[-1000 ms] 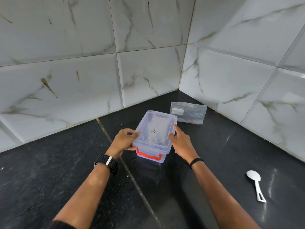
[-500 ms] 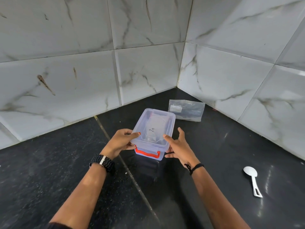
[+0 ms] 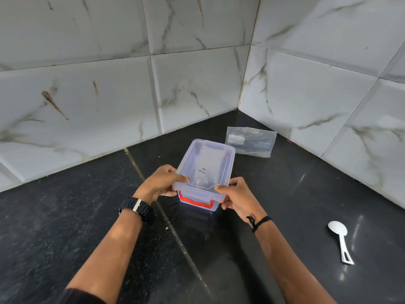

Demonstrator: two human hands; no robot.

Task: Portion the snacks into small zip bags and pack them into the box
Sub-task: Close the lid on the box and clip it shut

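Note:
A clear plastic box (image 3: 205,170) with its lid on and a red clasp (image 3: 195,202) on the near end stands on the black counter. My left hand (image 3: 161,183) grips the box's near left corner, thumb on the lid. My right hand (image 3: 237,197) grips the near right corner, thumb on the lid edge. The box's contents show only faintly through the lid. A flat clear zip bag (image 3: 251,141) lies behind the box, near the wall corner.
A white plastic spoon (image 3: 340,240) lies on the counter (image 3: 87,216) at the right. Marbled tile walls (image 3: 109,84) close in the back and right sides, meeting in a corner behind the zip bag. A grout seam runs diagonally under the box.
My right hand has slid from the box's right side to its near right corner and now grips it. The left hand has kept its hold.

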